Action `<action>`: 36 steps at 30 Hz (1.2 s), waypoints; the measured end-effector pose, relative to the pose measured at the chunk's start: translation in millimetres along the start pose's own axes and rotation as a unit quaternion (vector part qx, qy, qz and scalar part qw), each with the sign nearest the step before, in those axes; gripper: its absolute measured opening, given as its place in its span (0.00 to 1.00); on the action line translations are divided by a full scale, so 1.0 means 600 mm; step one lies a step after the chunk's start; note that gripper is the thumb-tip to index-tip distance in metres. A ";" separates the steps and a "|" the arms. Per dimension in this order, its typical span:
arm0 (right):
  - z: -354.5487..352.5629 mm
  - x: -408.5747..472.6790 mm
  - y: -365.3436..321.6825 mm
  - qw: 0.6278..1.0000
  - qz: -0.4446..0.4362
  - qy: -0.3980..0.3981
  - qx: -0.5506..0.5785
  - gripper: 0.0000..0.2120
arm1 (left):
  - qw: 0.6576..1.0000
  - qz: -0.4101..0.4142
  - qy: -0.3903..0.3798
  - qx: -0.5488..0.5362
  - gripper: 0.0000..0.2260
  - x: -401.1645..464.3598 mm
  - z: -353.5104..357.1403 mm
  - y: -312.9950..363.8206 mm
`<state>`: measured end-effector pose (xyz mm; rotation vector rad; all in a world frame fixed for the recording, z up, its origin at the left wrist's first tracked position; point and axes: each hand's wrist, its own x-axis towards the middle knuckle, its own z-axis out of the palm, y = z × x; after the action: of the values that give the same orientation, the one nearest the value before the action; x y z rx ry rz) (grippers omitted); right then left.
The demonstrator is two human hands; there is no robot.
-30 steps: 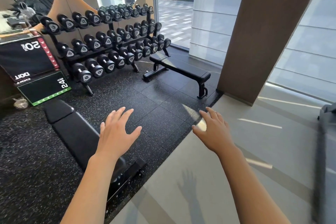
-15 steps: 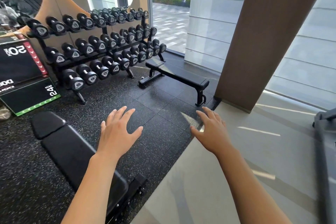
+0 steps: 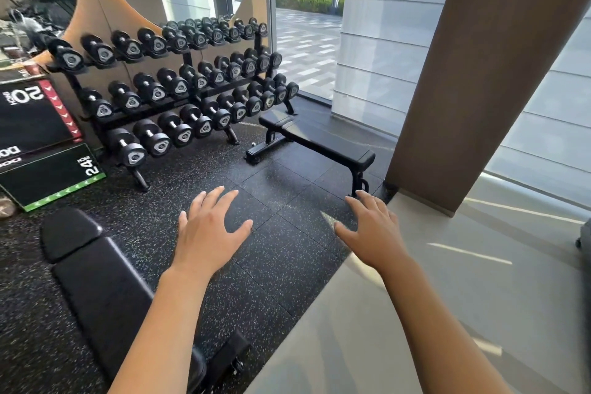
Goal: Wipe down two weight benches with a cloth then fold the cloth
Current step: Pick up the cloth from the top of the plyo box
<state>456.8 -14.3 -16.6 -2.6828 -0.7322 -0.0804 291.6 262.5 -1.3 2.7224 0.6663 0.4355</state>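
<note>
The upper plyo box (image 3: 32, 115) reads "50"; the lower box (image 3: 54, 176) reads "24".

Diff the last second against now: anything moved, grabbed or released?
Only the view moved: it swung left, so the dumbbell rack and far bench sit further right in frame. The left hand and right hand stay held out, open, holding nothing, above the floor. The near bench is untouched; no cloth in view.

The left forearm hides part of the near bench (image 3: 96, 291) — its foot end runs off the bottom edge; lettering on the plyo boxes (image 3: 35, 125) is cut at the left edge.
</note>
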 end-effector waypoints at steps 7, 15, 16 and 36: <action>-0.018 0.158 0.103 1.000 -0.011 -0.011 0.016 0.33 | 1.000 -0.021 0.002 0.004 0.32 0.132 0.058 0.092; -0.014 0.289 0.177 0.999 -0.030 -0.025 0.023 0.34 | 0.999 -0.040 0.001 0.014 0.32 0.231 0.108 0.156; -0.012 0.301 0.182 0.999 -0.030 -0.026 0.027 0.34 | 0.999 -0.041 0.002 0.013 0.32 0.242 0.112 0.160; 0.098 0.604 0.020 0.998 -0.033 -0.043 0.043 0.35 | 0.999 -0.044 0.015 -0.025 0.32 0.537 0.122 -0.013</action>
<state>773.6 171.3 -22.4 -2.5935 -0.8314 0.0508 587.2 410.1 -0.7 2.6327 0.7704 0.4649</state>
